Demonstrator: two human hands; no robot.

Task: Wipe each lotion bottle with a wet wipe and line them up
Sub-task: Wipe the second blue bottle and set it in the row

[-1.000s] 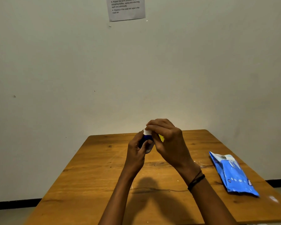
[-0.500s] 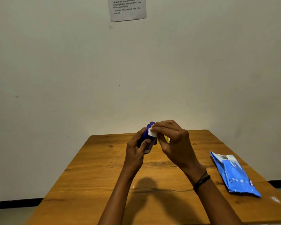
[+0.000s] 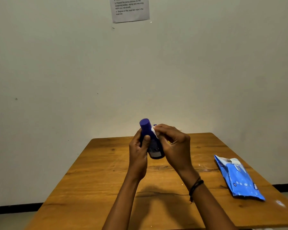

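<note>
A dark blue lotion bottle [image 3: 150,138] with a rounded blue cap is held up above the wooden table [image 3: 106,180], tilted with the cap toward the upper left. My left hand [image 3: 139,151] grips its body from the left. My right hand [image 3: 175,146] presses a small white wet wipe [image 3: 154,131] against the bottle's upper side, just below the cap. A bit of yellow [image 3: 169,142] and a second blue top [image 3: 155,125] peek out behind my right hand; what they belong to is hidden.
A blue wet-wipe packet [image 3: 238,178] lies flat near the table's right edge. A printed paper sheet [image 3: 130,9] is stuck on the white wall behind. The table's far edge meets the wall.
The bottle's cap has come out from under my right hand and now sticks up to the upper left. The wipe has slid down from the top to the bottle's shoulder.
</note>
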